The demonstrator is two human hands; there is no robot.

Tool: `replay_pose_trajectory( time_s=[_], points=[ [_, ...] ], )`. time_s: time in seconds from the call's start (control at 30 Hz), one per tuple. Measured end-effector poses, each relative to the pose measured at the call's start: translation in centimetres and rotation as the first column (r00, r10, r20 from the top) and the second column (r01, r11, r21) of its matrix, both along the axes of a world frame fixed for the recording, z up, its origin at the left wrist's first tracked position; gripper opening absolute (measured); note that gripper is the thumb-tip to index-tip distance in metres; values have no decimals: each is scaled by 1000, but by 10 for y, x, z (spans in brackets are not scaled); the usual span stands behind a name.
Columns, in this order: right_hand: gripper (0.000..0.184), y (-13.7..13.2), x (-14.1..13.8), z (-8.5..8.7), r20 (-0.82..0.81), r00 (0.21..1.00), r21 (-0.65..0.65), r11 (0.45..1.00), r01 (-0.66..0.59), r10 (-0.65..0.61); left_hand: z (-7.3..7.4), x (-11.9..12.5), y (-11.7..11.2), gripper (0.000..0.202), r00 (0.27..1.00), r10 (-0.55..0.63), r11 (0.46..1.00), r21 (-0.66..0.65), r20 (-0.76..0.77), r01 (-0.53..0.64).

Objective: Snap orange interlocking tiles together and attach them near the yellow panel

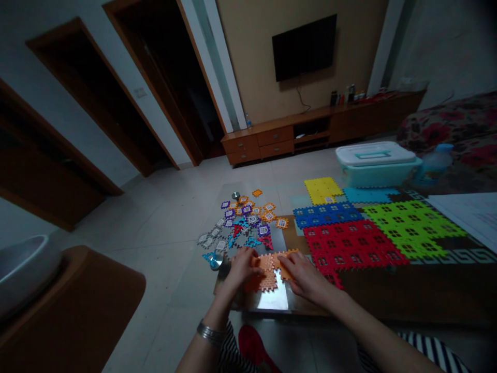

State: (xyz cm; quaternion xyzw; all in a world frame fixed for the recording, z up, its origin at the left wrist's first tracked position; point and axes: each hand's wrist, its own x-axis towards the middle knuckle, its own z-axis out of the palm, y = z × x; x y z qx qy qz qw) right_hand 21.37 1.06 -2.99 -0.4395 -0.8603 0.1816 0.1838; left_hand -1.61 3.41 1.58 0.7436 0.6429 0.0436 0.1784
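Observation:
Joined orange interlocking tiles (267,280) with a brick pattern and toothed edges lie at the table's near edge, between my hands. My left hand (244,265) has its fingers bent over the left part of them, thumb on top. On the right side, my right hand (305,274) grips an orange tile (284,273) that meets the others along its toothed edge. Its fingertips press on that tile from above, and the hand covers part of it. How fully the teeth mesh there is too small to tell.
Loose window tiles (263,230) in purple, orange and grey lie behind my hands. Joined red (349,243), blue (328,213), green (415,228) and yellow (322,189) panels are to the right. A lidded teal box (378,173) and a bottle (433,165) stand beyond.

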Motion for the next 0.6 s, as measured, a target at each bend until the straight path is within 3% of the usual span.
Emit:
replay_pose_trajectory(
  time_s=[0.3, 0.6],
  points=[
    [59, 1, 1, 9, 43, 998, 2, 999, -34, 34, -10, 10, -5, 40, 993, -26, 999, -49, -113, 21],
    [62, -5, -4, 15, -31, 985, -40, 984, -171, 170, -13, 7, -6, 34, 992, -75, 997, -19, -97, 74]
  ],
)
